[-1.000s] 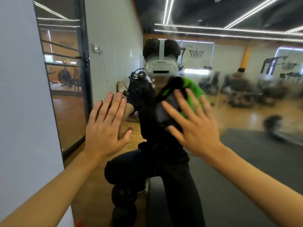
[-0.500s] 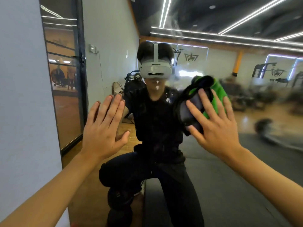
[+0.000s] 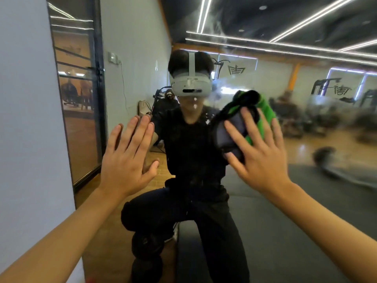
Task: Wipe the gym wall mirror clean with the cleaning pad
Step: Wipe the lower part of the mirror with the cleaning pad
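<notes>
The wall mirror (image 3: 306, 123) fills the view ahead and reflects the gym and a crouching person in black. Its right part looks smeared and hazy. My right hand (image 3: 259, 158) presses a green and dark grey cleaning pad (image 3: 263, 111) flat against the glass with straight, spread fingers. The pad sticks out above and to the left of my fingers. My left hand (image 3: 126, 158) lies flat on the mirror to the left, fingers straight and together, holding nothing.
A plain white wall (image 3: 26, 119) borders the mirror's left edge. The reflection shows a glass door (image 3: 75, 99), ceiling light strips (image 3: 306, 17), a dark floor mat (image 3: 306, 221) and blurred gym machines (image 3: 336, 92) at the right.
My right hand has slid the pad to the right and slightly up across the glass. The left hand has stayed flat in about the same place.
</notes>
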The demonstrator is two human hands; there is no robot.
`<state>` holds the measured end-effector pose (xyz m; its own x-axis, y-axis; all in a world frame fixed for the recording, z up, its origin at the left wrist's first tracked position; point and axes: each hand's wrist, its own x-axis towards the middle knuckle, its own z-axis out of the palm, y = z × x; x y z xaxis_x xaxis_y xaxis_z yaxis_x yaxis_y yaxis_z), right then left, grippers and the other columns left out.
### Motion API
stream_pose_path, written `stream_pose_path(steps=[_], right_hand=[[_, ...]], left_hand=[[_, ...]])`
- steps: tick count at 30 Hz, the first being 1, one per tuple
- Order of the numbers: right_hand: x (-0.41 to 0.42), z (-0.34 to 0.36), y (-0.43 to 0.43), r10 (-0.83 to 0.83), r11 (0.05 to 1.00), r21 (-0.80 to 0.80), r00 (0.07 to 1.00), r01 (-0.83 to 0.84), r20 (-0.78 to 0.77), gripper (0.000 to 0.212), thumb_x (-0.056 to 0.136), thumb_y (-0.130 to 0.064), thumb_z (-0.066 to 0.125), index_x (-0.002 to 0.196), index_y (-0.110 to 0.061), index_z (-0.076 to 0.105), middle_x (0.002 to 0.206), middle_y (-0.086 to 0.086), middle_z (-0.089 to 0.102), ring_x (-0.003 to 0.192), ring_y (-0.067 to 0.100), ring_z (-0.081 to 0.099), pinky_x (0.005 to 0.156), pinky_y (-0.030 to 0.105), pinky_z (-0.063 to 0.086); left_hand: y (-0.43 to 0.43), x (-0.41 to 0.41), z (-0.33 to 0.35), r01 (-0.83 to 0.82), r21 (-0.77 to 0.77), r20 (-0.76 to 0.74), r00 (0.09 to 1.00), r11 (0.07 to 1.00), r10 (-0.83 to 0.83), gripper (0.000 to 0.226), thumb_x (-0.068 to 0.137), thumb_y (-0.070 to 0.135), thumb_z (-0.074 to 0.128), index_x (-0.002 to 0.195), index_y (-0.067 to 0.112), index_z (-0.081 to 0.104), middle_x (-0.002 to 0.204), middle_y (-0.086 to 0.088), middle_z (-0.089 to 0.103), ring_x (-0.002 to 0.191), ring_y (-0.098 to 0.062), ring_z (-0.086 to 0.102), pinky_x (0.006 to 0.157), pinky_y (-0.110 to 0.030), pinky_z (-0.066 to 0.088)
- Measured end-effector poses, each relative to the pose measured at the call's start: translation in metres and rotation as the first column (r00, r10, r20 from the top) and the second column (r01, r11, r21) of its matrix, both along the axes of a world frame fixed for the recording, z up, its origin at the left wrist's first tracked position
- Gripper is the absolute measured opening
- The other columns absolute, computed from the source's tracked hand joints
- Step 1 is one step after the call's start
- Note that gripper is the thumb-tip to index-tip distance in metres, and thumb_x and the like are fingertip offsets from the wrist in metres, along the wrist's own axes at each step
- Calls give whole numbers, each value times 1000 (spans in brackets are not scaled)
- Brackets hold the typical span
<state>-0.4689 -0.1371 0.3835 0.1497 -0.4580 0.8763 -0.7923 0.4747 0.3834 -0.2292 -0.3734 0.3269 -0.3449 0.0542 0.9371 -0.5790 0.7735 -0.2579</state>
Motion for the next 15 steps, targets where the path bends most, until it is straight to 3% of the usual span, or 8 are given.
stream_pose_path(steps=[3, 5, 10, 13, 15], right_hand=[[-21, 18, 23, -81, 971, -202, 975, 124, 208, 67, 102, -51, 43, 164, -30, 28, 171, 15, 18, 153, 44, 22, 125, 60, 17], [1, 27, -3, -60, 954, -268, 961, 134, 268, 68, 102, -49, 42, 164, -28, 26, 171, 17, 17, 154, 46, 19, 124, 64, 13], [81, 17, -82, 64, 996, -64, 997, -62, 39, 65, 102, -49, 47, 162, -30, 34, 170, 10, 24, 158, 38, 16, 127, 59, 8], [55, 8, -58, 80, 993, 94, 993, -72, -88, 64, 103, -49, 45, 163, -34, 30, 172, 5, 17, 159, 33, 14, 128, 55, 9], [15, 4, -19, 28, 997, 81, 995, -21, -94, 67, 101, -49, 48, 163, -35, 27, 172, 5, 16, 158, 35, 15, 128, 55, 9]], left_hand=[[1, 0, -1, -2, 3, -5, 1000, 1000, 2, 85, 100, 46, 47, 169, 10, 14, 177, -8, 10, 163, -28, 11, 132, -53, 10], [0, -1, -1, -6, 0, 7, 1000, 1000, 6, 86, 100, 47, 47, 169, 11, 13, 177, -8, 9, 164, -27, 11, 132, -53, 10], [-3, 2, 0, 13, -25, 21, 1000, 1000, -12, 86, 100, 49, 47, 169, 11, 12, 177, -8, 9, 163, -27, 13, 132, -51, 9], [-4, 2, 1, 12, -32, 16, 1000, 999, -12, 87, 100, 48, 45, 170, 12, 9, 177, -7, 7, 163, -27, 12, 132, -52, 10], [-3, 2, 0, 21, -19, 10, 1000, 1000, -21, 86, 100, 47, 45, 170, 12, 10, 177, -8, 9, 163, -27, 12, 132, -53, 11]])
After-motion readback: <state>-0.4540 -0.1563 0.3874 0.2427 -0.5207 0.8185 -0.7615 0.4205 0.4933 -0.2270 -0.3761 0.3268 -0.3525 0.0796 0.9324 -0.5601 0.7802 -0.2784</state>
